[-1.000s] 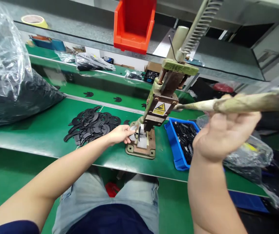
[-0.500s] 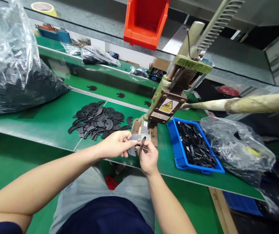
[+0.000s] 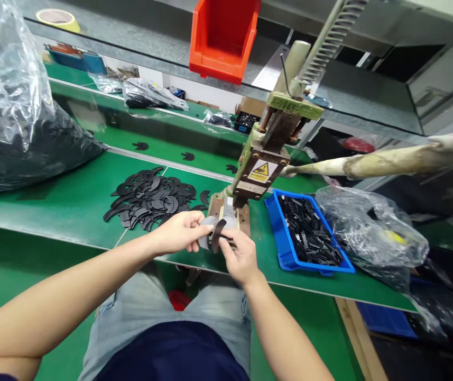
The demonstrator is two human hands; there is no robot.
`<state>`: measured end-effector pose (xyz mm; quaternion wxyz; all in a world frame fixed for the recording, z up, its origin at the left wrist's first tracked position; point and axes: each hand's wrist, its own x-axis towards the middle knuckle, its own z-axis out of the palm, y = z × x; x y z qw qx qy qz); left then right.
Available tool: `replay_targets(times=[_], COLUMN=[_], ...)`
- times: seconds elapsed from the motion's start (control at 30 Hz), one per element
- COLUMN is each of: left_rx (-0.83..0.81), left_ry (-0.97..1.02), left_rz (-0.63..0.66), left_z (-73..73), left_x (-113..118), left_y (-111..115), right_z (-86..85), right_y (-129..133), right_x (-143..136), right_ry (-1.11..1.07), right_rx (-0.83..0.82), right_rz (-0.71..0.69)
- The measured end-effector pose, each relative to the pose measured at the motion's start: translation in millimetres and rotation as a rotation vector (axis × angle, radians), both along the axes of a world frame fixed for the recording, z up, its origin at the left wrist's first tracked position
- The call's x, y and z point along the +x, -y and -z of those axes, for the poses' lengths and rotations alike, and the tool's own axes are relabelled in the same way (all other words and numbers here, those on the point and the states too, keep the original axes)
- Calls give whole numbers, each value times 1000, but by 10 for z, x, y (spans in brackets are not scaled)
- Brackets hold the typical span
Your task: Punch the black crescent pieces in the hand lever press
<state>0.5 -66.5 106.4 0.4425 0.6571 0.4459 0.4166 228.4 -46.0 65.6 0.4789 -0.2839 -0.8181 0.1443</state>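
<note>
Between thumb and fingers, my left hand [image 3: 184, 231] pinches a grey curved plastic piece [image 3: 205, 239]. My right hand [image 3: 240, 253] grips a dark crescent-shaped plastic piece [image 3: 219, 236], which stands on edge close against the grey one. Whether the two pieces are joined I cannot tell. Both hands are in front of the hand press [image 3: 260, 164], just short of its base plate [image 3: 244, 219]. To the left of the press lies a pile of black curved plastic pieces [image 3: 150, 198].
A blue tray [image 3: 285, 254] of small black parts stands right of the press, beside a clear plastic bag [image 3: 372, 227]. At left is a large filled bag [image 3: 24, 121]. The press lever [image 3: 369, 161] sticks out rightward; an orange bin [image 3: 224, 42] hangs above.
My right hand has turned the dark crescent piece so its broad side shows, and has brought it up against the grey piece. The view has shifted slightly.
</note>
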Motion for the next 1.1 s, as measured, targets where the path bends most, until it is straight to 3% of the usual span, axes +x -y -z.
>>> replay_targets(times=[0.13,0.2,0.27,0.63,0.93,1.0,1.1], left_rx=[460,579,591,370,184,34,-186], left_ry=[-191,-277,-287,-116,165,302,378], left_rz=[-207,-181,-151,-152,-105,-26,221], left_z=[47,71,97,225,336,367,407], left_x=[16,39,59,166,250,275,321], left_y=[83,96,84,38,-8,5,33], right_z=[-4,12,24,64,84,43,-38], right_y=[17,15,11,-3,106,150,252], right_x=[-12,-30,-44,-14,60,107,196], right_ry=[61,77,90,126,-10,-25,-9], right_rx=[84,112,133,189,75,18,-99], right_rz=[-7,-3,5,-17,-65,-66,-65])
